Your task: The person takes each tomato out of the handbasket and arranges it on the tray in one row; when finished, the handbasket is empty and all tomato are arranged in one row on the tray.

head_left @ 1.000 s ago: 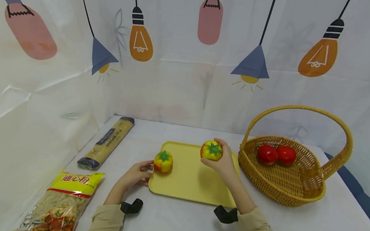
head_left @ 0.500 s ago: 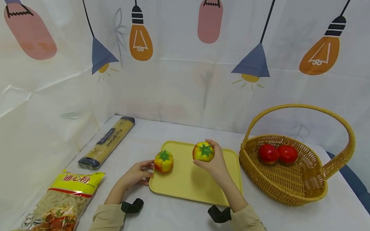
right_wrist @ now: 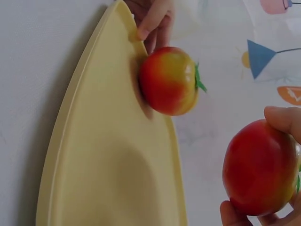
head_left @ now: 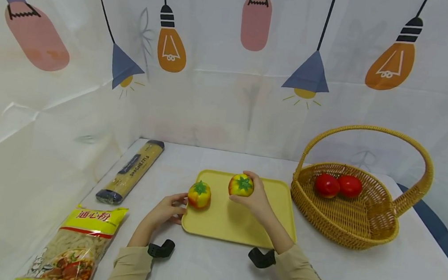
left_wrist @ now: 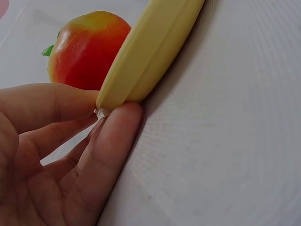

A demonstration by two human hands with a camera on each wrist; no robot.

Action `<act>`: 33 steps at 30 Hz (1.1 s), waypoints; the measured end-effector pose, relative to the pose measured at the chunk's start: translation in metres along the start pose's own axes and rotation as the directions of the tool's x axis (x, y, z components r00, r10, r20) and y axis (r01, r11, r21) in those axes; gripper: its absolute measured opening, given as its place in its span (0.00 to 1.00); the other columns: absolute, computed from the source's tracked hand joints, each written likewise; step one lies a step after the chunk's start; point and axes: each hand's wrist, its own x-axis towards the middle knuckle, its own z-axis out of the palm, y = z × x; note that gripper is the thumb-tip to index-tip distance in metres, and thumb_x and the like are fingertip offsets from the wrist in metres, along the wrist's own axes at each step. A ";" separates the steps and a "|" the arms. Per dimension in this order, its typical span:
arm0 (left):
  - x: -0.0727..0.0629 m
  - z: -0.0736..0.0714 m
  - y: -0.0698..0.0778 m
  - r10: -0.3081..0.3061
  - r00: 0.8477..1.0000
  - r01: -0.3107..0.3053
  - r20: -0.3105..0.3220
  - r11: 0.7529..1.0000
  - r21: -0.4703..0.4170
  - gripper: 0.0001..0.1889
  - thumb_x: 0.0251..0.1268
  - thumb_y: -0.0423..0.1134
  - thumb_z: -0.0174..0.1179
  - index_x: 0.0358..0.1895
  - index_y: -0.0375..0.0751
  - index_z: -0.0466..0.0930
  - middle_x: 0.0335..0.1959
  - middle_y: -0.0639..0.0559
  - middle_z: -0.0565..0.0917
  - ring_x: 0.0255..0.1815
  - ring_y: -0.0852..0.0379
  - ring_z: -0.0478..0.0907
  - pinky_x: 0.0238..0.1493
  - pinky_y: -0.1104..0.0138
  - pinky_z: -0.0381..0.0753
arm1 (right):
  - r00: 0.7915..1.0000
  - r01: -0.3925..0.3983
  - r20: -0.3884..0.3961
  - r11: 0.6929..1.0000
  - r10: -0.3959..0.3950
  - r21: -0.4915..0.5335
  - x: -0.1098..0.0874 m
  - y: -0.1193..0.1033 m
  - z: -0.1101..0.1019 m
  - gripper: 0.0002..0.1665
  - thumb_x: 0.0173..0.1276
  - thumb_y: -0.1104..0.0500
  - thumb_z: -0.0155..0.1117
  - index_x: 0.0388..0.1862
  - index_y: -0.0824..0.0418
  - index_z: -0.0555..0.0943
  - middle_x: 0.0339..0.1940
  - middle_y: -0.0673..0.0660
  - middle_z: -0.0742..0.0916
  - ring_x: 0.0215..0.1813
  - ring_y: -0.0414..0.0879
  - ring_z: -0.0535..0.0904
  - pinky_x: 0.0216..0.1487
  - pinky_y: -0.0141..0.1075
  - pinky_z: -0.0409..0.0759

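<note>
My left hand point(head_left: 167, 210) pinches the left rim of a yellow tray point(head_left: 216, 226) between thumb and fingers, also plain in the left wrist view. On the tray, close to those fingers, sits a yellow-and-red tomato point(head_left: 199, 195) with a green leafy top. A second such tomato point(head_left: 241, 184) is in my right hand point(head_left: 256, 200), gripped between thumb and fingertips above the tray's middle. The right wrist view shows this held tomato point(right_wrist: 258, 169) from its red underside, apart from the tray, whose surface point(right_wrist: 94, 141) carries a shadow.
To the right stands a wicker basket point(head_left: 340, 230) with a tall handle, holding two red round fruits point(head_left: 327, 185). A spaghetti pack point(head_left: 131, 172) and a bag of macaroni point(head_left: 74, 247) lie along the left side. A patterned cloth point(head_left: 218, 113) hangs behind the white table point(head_left: 212, 272).
My right hand has carried its tomato leftward over the tray, from the right part to nearer the middle, and slightly lower. The left hand has stayed on the tray's rim.
</note>
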 end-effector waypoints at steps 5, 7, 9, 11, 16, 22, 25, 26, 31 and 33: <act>0.001 0.000 0.000 0.003 1.000 -0.003 -0.007 1.000 0.006 0.32 0.57 0.30 0.58 0.66 0.30 0.60 0.55 0.37 0.69 0.34 0.55 0.76 0.32 0.61 0.84 | 1.000 -0.016 -0.003 0.999 0.016 -0.042 0.004 0.006 0.009 0.48 0.46 0.63 0.75 0.65 0.58 0.63 0.62 0.62 0.66 0.57 0.56 0.66 0.60 0.50 0.69; 0.000 0.000 0.000 0.003 1.000 -0.003 -0.003 1.000 0.005 0.32 0.57 0.30 0.58 0.66 0.30 0.60 0.55 0.37 0.69 0.35 0.54 0.76 0.32 0.61 0.84 | 1.000 -0.023 0.000 0.998 0.023 -0.065 0.005 0.009 0.014 0.48 0.45 0.61 0.76 0.65 0.57 0.63 0.61 0.62 0.66 0.57 0.56 0.67 0.60 0.50 0.69; 0.000 0.000 -0.001 0.004 1.000 -0.004 0.001 1.000 0.002 0.32 0.56 0.30 0.58 0.66 0.31 0.60 0.55 0.37 0.69 0.35 0.55 0.76 0.32 0.61 0.84 | 1.000 -0.029 0.006 0.996 0.029 -0.090 0.006 0.013 0.019 0.48 0.45 0.60 0.77 0.65 0.57 0.64 0.60 0.63 0.66 0.56 0.56 0.67 0.58 0.50 0.70; -0.001 0.000 -0.001 0.004 1.000 -0.004 0.007 1.000 -0.003 0.33 0.56 0.30 0.59 0.66 0.31 0.60 0.55 0.37 0.69 0.35 0.54 0.76 0.32 0.62 0.84 | 0.999 -0.038 0.012 0.993 0.040 -0.115 0.007 0.016 0.024 0.48 0.44 0.59 0.77 0.65 0.56 0.64 0.59 0.63 0.67 0.55 0.56 0.68 0.57 0.50 0.71; -0.003 0.000 -0.004 0.008 1.000 -0.008 0.008 1.000 -0.014 0.33 0.54 0.31 0.60 0.66 0.31 0.61 0.54 0.37 0.70 0.34 0.55 0.76 0.31 0.63 0.83 | 0.997 -0.053 0.043 0.986 0.061 -0.157 0.009 0.019 0.036 0.47 0.44 0.57 0.77 0.64 0.56 0.65 0.59 0.64 0.69 0.53 0.56 0.69 0.56 0.50 0.72; -0.002 0.000 -0.005 0.023 1.000 -0.023 0.011 1.000 -0.009 0.33 0.54 0.31 0.59 0.66 0.31 0.61 0.54 0.36 0.69 0.33 0.55 0.76 0.30 0.63 0.83 | 0.995 -0.058 0.063 0.980 0.071 -0.190 0.011 0.020 0.043 0.47 0.44 0.56 0.77 0.64 0.57 0.65 0.60 0.64 0.69 0.53 0.56 0.69 0.57 0.51 0.71; -0.001 0.000 -0.004 0.016 1.000 -0.016 0.004 1.000 -0.007 0.33 0.54 0.31 0.59 0.66 0.31 0.62 0.54 0.37 0.70 0.33 0.54 0.77 0.31 0.63 0.84 | 0.995 -0.066 0.065 0.978 0.080 -0.196 0.011 0.020 0.045 0.47 0.44 0.57 0.77 0.63 0.58 0.65 0.59 0.64 0.69 0.53 0.56 0.69 0.57 0.50 0.71; -0.001 0.000 -0.004 0.012 1.000 -0.012 0.001 1.000 -0.006 0.32 0.54 0.31 0.59 0.66 0.32 0.62 0.54 0.37 0.70 0.33 0.54 0.77 0.31 0.62 0.84 | 0.995 -0.067 0.064 0.979 0.080 -0.194 0.011 0.019 0.045 0.47 0.44 0.57 0.77 0.63 0.58 0.65 0.59 0.65 0.69 0.53 0.56 0.69 0.57 0.51 0.71; -0.001 0.001 -0.001 0.007 1.000 -0.007 -0.002 1.000 -0.003 0.33 0.54 0.31 0.59 0.66 0.32 0.62 0.54 0.38 0.70 0.33 0.54 0.77 0.31 0.62 0.84 | 0.994 -0.068 0.069 0.979 0.083 -0.192 0.011 0.019 0.047 0.47 0.45 0.57 0.77 0.64 0.58 0.65 0.58 0.65 0.70 0.52 0.56 0.69 0.57 0.50 0.72; -0.001 0.001 -0.001 0.009 1.000 -0.009 0.002 1.000 -0.004 0.33 0.54 0.31 0.59 0.66 0.32 0.61 0.54 0.37 0.70 0.33 0.54 0.77 0.31 0.62 0.84 | 0.994 -0.068 0.072 0.979 0.083 -0.194 0.011 0.019 0.047 0.47 0.45 0.57 0.77 0.64 0.59 0.64 0.58 0.65 0.70 0.52 0.56 0.69 0.56 0.50 0.72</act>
